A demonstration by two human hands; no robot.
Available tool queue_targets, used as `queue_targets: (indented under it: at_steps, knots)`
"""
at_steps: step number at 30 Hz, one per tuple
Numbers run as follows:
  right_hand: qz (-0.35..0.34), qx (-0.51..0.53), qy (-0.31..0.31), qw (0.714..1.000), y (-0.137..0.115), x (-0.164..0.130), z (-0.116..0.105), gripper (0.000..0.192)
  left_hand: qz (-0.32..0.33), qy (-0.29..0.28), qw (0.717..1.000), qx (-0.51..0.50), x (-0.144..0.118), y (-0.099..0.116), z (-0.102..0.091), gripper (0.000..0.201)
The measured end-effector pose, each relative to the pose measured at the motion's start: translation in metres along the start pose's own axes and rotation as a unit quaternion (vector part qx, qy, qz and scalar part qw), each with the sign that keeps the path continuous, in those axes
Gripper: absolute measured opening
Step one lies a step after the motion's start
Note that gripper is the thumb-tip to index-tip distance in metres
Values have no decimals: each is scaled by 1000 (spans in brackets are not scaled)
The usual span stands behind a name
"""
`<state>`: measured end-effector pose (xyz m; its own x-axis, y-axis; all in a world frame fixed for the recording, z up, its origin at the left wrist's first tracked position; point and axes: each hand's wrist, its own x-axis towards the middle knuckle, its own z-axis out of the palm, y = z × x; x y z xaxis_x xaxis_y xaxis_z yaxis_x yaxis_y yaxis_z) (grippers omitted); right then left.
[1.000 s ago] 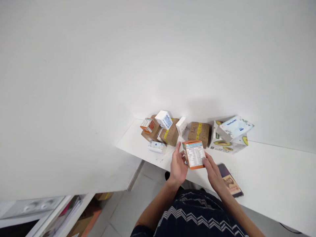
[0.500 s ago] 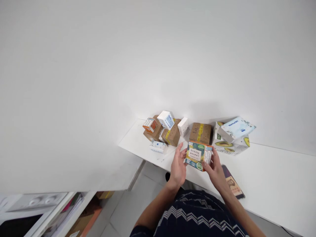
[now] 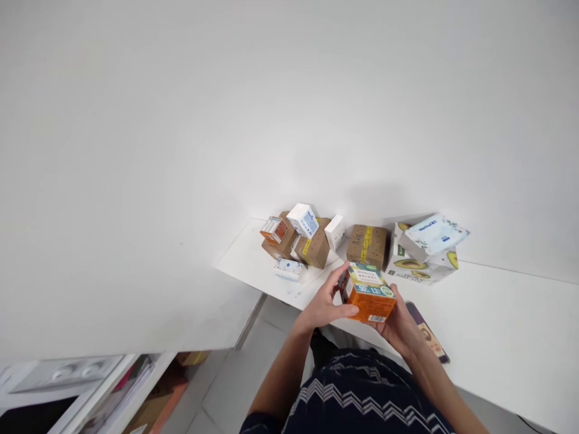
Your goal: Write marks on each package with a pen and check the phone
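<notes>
Right now we hold the orange box (image 3: 368,292) between both hands, lifted just above the near edge of the white table (image 3: 497,319). Our left hand (image 3: 323,301) closes on its left end, fingers behind and thumb along the front edge; our right hand (image 3: 398,322) cups it from beneath and on the right. The box is tilted, with its orange side and barcode toward us and its printed green-and-blue face on top.

We judge this to be the inspection step: the box is being looked over in the hands, not set down. Any next turn calls for one hand to keep its grip while the other shifts.

Behind the box stands a brown carton (image 3: 367,244) with yellow tape, beside it an avocado-printed box (image 3: 418,268). A dark booklet (image 3: 427,337) lies just beside our right wrist.
</notes>
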<state>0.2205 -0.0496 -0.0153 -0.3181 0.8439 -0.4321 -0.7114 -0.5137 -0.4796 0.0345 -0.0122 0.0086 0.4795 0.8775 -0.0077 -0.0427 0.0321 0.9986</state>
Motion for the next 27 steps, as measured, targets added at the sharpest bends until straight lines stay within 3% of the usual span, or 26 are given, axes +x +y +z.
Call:
queue_targets:
  at_steps: [4,7,9,12,14,16,18,20,24,27]
  knots:
    - [-17,-61,-12,998,2,4,-4,57,-22,72,995,-68,8,-5,2,80]
    - [-81,-158,8,984,5,10,-15,53,-50,142,975,-161,12,-6,2,68]
    - [-158,-257,50,952,7,13,-22,51,-64,170,961,-209,13,-4,3,61]
    - [-271,-398,86,872,8,15,-28,56,-75,180,953,-231,14,-1,5,52]
    - [-309,-448,68,837,7,14,-26,69,-84,170,957,-221,13,0,7,47]
    - [-319,-463,39,826,6,13,-23,76,-100,153,962,-202,13,-2,9,44]
    - [-311,-446,20,839,4,13,-19,76,-112,142,963,-200,14,-5,10,45]
    - [-285,-399,12,871,3,13,-17,74,-121,150,954,-232,16,-8,11,49]
    - [-235,-304,50,922,0,13,-14,57,-151,160,932,-288,22,-10,8,58]
    - [-186,-223,65,955,-2,13,-11,44,-132,136,950,-248,24,-10,4,61]
